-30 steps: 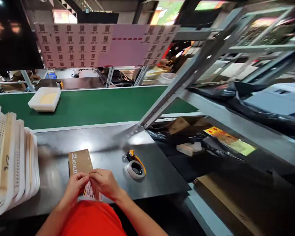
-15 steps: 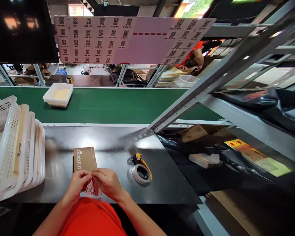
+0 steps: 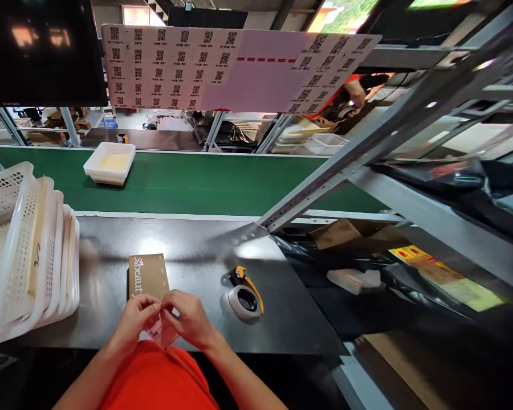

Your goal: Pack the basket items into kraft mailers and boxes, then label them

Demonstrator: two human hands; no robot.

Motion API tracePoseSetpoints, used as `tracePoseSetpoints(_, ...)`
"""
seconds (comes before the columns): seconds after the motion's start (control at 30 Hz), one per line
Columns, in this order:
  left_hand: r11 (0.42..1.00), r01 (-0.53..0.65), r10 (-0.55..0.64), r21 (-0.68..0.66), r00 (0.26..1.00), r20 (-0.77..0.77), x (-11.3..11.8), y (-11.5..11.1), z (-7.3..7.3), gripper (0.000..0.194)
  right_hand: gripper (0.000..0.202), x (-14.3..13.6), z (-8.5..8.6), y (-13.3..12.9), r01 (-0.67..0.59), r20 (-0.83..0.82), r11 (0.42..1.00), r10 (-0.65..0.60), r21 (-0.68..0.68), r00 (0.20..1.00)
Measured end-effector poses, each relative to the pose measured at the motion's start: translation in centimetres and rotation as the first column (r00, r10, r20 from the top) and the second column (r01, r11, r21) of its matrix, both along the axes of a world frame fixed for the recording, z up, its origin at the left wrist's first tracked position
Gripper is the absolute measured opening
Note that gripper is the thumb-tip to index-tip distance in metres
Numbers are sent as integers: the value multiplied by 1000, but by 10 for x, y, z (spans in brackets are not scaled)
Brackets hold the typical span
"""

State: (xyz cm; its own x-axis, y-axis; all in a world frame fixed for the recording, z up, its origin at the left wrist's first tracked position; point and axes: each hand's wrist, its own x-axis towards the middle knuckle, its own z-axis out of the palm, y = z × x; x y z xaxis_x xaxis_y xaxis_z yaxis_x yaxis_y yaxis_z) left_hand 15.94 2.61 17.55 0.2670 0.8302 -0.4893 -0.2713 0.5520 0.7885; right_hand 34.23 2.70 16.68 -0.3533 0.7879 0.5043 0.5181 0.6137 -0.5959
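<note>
My left hand (image 3: 137, 319) and my right hand (image 3: 188, 318) meet at the front edge of the metal table (image 3: 196, 245). Both pinch a small clear and red plastic packet (image 3: 162, 330) between thumbs and fingers; its details are blurred. Just beyond them a flat brown box (image 3: 149, 276) with white lettering lies on the table, its near part hidden by my hands. To the right of my right hand rests a tape dispenser (image 3: 244, 300) with a yellow edge and a roll of tape.
Stacked white baskets (image 3: 43, 250) stand at the left. A white tray (image 3: 110, 164) sits on the green conveyor (image 3: 205, 182). A slanted metal post (image 3: 308, 188) and dark shelf (image 3: 325, 290) border the right. A person's hand (image 3: 355, 94) shows behind the code board (image 3: 256, 68).
The packet has bent and crumpled between my hands, and my right hand has tilted slightly. The view has shifted a little; the tray appears further right.
</note>
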Motion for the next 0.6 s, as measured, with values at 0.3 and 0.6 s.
tracePoseSetpoints(0.3, 974, -107, 123, 202, 990, -72, 0, -3, -2, 52, 8, 2, 7, -6, 109, -209, 979, -145, -173, 967)
tracePoseSetpoints(0.6, 925, 82, 27, 371, 960, -278, -5, -3, 1, 40, 15, 0, 21, 5, -58, -76, 996, 52, -74, 996)
